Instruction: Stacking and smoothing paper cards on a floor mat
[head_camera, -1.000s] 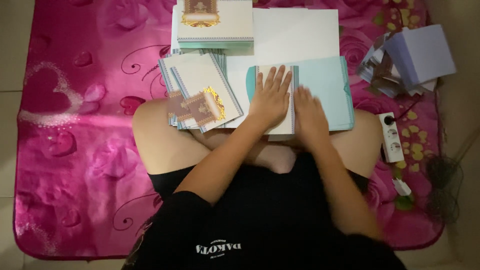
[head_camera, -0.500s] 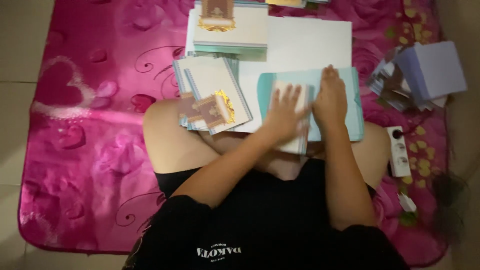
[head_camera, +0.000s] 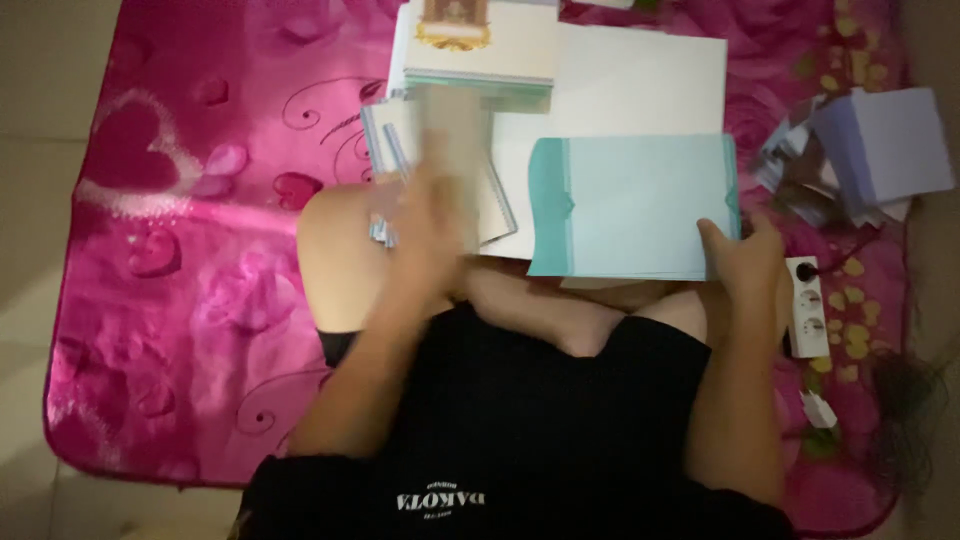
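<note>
I sit cross-legged on a pink mat (head_camera: 180, 260). My left hand (head_camera: 428, 215) is blurred with motion over my left knee and grips a pale card (head_camera: 452, 140) that stands on end above a loose pile of cards (head_camera: 385, 135). My right hand (head_camera: 742, 258) pinches the lower right corner of a teal envelope (head_camera: 630, 205), thumb on top. The envelope lies flat across my lap and on a large white sheet (head_camera: 630, 85).
A neat stack of cards with a gold ornament (head_camera: 480, 45) lies at the top centre. A lilac box (head_camera: 885, 145) with scattered papers sits at the right. A white power strip (head_camera: 808, 305) rests by my right knee. Tiled floor borders the mat at the left.
My left hand has left the envelope and swung left toward the card pile with a pale card. My right hand slid from the envelope's middle to its lower right corner.
</note>
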